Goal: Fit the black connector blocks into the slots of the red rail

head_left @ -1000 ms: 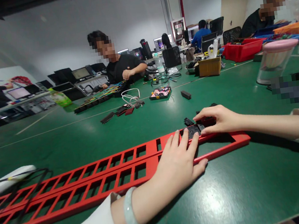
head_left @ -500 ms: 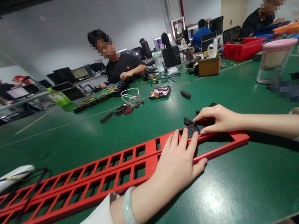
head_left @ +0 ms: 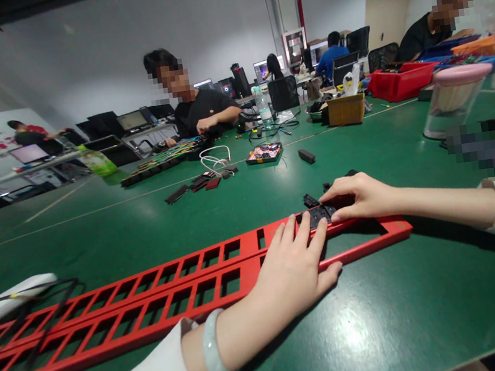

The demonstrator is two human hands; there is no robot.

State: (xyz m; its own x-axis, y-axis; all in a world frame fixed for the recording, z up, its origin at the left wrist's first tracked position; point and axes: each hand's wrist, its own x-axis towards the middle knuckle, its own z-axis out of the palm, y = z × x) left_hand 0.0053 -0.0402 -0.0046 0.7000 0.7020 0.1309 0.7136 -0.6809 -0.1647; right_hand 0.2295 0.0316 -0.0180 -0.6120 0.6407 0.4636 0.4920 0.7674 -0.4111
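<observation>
A long red frame with several rectangular openings lies flat across the green table. My left hand rests flat on it near its right end, fingers stretched out toward a small black part seated in the frame. My right hand comes in from the right, its fingers pressed down on the same black part. A few more small black pieces lie just behind the frame. A pale bangle is on my left wrist.
Black cables cross the frame's left end. Farther back lie dark and red flat parts with a white cable, a small tray, a pink-lidded jar and a red bin. Other people sit at the table's far side.
Both hands stay in place on the frame and black part. A person in the far left background has moved.
</observation>
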